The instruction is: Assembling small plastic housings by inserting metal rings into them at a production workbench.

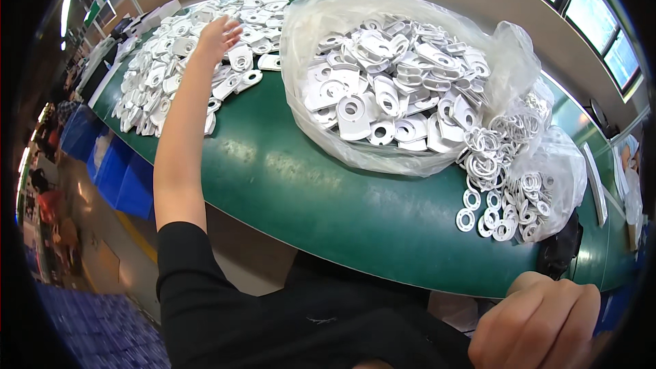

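My left arm reaches across to the far left. My left hand (pixel 220 38) is over a wide heap of white plastic parts with round holes (pixel 160 72), its fingers apart and nothing visible in them. Close to me at the lower right, my right hand (pixel 540 321) is curled into a fist with the knuckles up. Whatever it may hold is hidden. A large clear plastic bag (pixel 301 106), spread wide at the top, holds many similar white parts (pixel 352 111). White rings (pixel 484 164) spill from a smaller clear bag (pixel 564 184) on the right.
All of this lies on a green table (pixel 301 198) with a curved-looking front edge. Blue bins (pixel 123 174) stand on the floor at the left. A black object (pixel 562 249) sits at the table's right front edge, and a white strip (pixel 594 184) lies farther right.
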Demonstrator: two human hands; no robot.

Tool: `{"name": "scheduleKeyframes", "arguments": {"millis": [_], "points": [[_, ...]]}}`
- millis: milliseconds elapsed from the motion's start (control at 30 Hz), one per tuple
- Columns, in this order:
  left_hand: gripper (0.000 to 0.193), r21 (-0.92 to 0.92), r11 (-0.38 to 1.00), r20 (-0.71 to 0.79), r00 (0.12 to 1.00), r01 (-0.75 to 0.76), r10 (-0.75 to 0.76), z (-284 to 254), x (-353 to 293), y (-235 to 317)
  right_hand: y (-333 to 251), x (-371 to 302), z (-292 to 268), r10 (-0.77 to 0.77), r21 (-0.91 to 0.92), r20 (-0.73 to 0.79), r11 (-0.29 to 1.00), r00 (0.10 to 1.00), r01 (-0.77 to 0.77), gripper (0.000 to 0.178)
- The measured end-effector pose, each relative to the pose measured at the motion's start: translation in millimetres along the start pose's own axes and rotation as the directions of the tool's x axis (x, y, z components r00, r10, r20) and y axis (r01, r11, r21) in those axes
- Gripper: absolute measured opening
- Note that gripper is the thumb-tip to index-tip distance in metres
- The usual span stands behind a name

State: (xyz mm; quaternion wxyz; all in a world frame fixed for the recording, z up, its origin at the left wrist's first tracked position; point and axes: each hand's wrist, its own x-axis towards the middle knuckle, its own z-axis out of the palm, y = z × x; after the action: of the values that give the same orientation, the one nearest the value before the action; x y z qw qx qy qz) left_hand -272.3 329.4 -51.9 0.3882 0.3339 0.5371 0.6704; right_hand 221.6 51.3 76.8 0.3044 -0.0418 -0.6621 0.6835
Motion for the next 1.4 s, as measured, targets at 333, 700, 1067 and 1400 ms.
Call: {"name": "scheduleKeyframes", "arguments": {"millis": [333,700,1067,1400], "points": [[0.022,0.501,0.428,0.528,0.658,-0.752,0.537,130.3,-87.0,-44.3,0.4,-28.3,5.1,-0.116,-0.041,-0.13,0.993,0.985,0.111,0.004],[0.061,0.587,-0.207,0.805,0.537,-0.783,0.252,241.0,-78.4,-109.0,-19.9,-44.7,-10.7,-0.018,-0.133,0.014,0.991,1.0,0.02,0.003],[0.051,0.706,0.076,0.648,0.685,-0.704,0.332,262.6,-80.0,-94.8,45.8,-102.8,-69.6,-0.027,-0.699,-0.128,0.711,0.991,-0.071,0.016],[0.075,0.215,0.797,0.811,0.351,0.565,-0.468,229.4,-259.5,-75.7,152.2,-131.5,-111.9,0.117,-0.857,-0.512,0.0,0.851,-0.515,0.023]]}}
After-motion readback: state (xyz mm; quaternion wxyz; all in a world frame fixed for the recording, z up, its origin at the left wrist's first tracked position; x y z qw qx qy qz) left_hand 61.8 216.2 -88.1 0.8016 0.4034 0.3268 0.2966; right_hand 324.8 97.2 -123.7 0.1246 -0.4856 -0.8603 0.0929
